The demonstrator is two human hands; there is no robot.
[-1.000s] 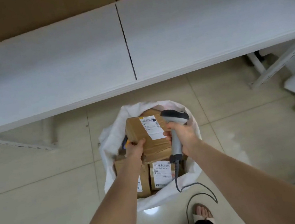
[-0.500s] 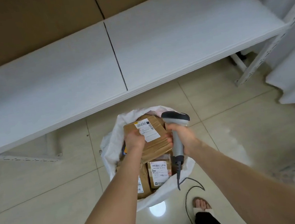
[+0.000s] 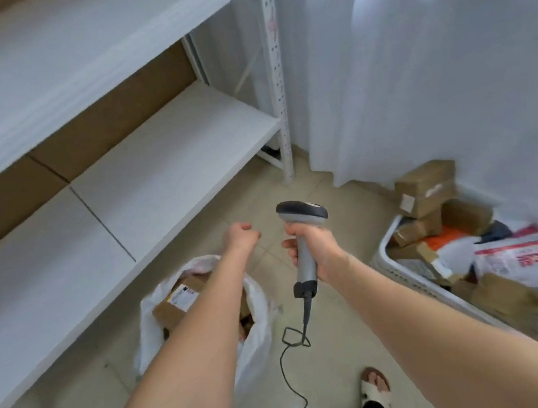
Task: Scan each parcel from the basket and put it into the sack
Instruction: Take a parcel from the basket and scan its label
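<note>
While gripping the grey scanner point(image 3: 301, 216) in the right hand point(image 3: 317, 247), with the left hand point(image 3: 241, 237) curled and empty, seems between parcels. Calls next for reaching right to the white plastic basket point(image 3: 383, 250), heaped with cardboard boxes point(image 3: 426, 187) and glossy mailers point(image 3: 524, 259); then scanning, dropping into the limp white sack point(image 3: 257, 312).

Head view, looking down. The left hand point(image 3: 242, 237), fingers curled and holding nothing, hangs above the white sack point(image 3: 258, 312), in which a labelled cardboard box point(image 3: 177, 301) lies. The right hand point(image 3: 317, 247) grips the handle of a grey barcode scanner point(image 3: 301, 213); its cable point(image 3: 292, 366) trails onto the tiled floor point(image 3: 345, 341). At right, a white basket point(image 3: 389, 257) holds cardboard parcels point(image 3: 426, 187) and a poly mailer point(image 3: 524, 259). White shelving point(image 3: 166, 149) stands at left.
</note>
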